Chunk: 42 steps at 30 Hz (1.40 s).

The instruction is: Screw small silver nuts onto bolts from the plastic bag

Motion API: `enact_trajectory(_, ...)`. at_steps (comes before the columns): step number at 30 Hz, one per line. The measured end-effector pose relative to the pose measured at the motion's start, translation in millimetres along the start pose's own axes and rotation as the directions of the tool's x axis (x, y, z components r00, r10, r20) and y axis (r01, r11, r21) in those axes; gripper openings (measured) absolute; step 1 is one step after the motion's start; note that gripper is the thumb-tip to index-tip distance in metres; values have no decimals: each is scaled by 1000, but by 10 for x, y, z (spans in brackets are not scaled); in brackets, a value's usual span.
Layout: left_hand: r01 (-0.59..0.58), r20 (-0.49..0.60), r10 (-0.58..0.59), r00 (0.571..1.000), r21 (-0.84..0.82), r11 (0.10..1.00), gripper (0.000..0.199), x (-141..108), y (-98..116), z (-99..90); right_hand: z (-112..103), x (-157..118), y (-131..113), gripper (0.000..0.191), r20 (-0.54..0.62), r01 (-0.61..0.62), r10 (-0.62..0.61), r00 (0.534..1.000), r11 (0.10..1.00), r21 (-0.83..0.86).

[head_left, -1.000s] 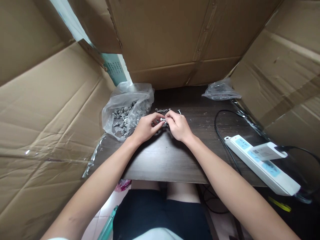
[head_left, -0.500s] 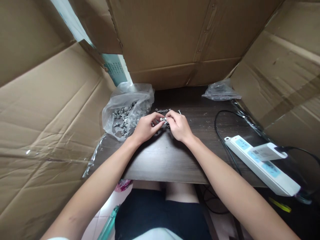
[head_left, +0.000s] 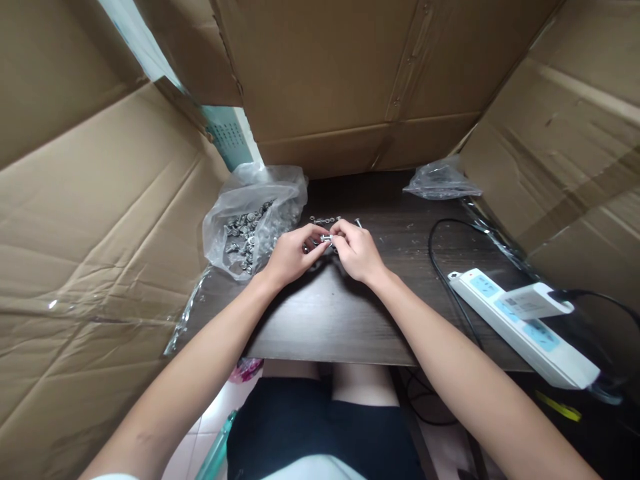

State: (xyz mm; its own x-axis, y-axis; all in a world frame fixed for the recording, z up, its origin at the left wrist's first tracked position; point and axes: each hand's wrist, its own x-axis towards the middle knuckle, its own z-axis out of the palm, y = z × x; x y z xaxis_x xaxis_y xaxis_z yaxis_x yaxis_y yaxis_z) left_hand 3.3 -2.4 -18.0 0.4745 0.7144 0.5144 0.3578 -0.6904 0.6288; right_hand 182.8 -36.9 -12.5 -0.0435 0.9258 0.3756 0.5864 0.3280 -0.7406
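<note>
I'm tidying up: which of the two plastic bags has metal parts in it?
The left bag, beside the left hand: metal parts show inside it. The other bag, smaller, lies far back on the right.

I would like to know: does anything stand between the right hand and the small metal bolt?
Nothing visible does. The right hand meets the bolt directly; the plastic bag is off to the left, beside the left hand.

The dark table [head_left: 320, 320] carries bolts [head_left: 358, 223], bags [head_left: 444, 181], a power strip [head_left: 525, 337].
</note>
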Motion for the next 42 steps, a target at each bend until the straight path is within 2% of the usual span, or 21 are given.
enact_trajectory(8, 6, 4, -7, 1000, 20, 1000, 19, -3, -5, 6, -15, -11, -32, 28, 31, -38, 39, 999, 999, -35)
enact_trajectory(16, 9, 13, -9, 1000, 8, 1000, 17, -3, 0, 4, -1, 1, -3, 16, 17, -20, 21, 1000, 999, -40)
enact_trajectory(22, 9, 5, -9, 1000, 5, 1000, 16, -3, -14, 9, -4, -8, -26, 29, 43, -43, 45, 998, 998, -50)
enact_trajectory(29, 6, 4, -6, 1000, -1, 1000, 14, -5, -4, 5, 1, -1, -37, 17, 33, -22, 24, 999, 999, -43)
enact_trajectory(35, 7, 8, -7, 1000, 10, 1000, 16, -2, -4, 1, -2, -10, -42, 28, 51, -30, 32, 998, 999, -38)
enact_trajectory(42, -10, -8, 10, 1000, 17, 1000, 15, -10, -4, -1, 0, -6, -28, 16, 9, -11, 12, 1000, 999, -40)
